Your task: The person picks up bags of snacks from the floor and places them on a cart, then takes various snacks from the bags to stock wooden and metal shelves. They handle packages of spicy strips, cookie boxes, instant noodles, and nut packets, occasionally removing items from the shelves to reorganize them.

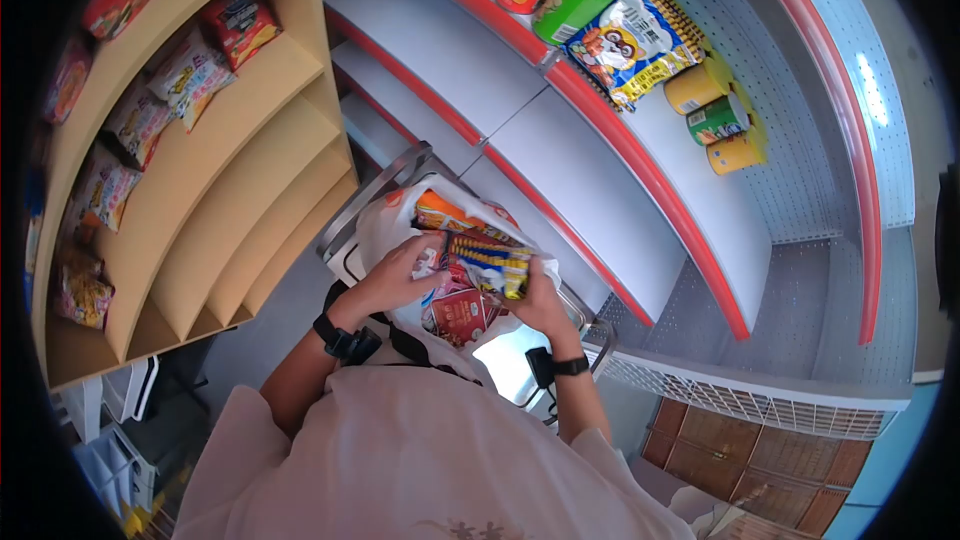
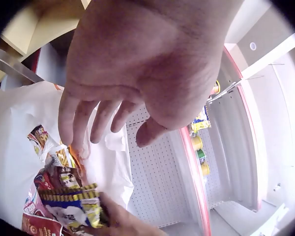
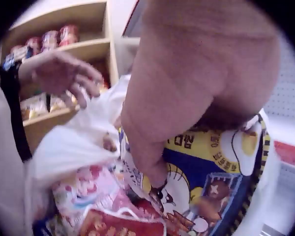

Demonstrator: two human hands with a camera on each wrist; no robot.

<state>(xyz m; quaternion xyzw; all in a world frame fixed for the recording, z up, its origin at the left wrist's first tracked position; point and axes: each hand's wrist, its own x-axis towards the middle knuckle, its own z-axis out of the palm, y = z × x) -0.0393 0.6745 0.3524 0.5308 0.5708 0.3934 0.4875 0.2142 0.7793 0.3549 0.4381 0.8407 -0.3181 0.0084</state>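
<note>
A white plastic bag (image 1: 375, 225), its mouth spread wide, is full of packaged snacks. My right hand (image 1: 543, 305) grips a blue and yellow snack bag (image 3: 214, 172) by its edge, at the mouth of the plastic bag. In the right wrist view, the thumb presses on its printed front. My left hand (image 1: 400, 275) hovers over the other side of the plastic bag, its fingers (image 2: 102, 120) extended and apart from the snack bag in the left wrist view. Beneath lie a red packet (image 1: 462, 315), a pink packet (image 3: 83, 194) and an orange packet (image 1: 440, 210).
The plastic bag sits in a metal-railed cart (image 1: 365, 205). To the left stands a wooden shelf (image 1: 225, 155) with snack packets. Ahead, a white shelf with red edges (image 1: 600, 120) holds another blue and yellow bag (image 1: 630, 40) and several cans (image 1: 715, 120).
</note>
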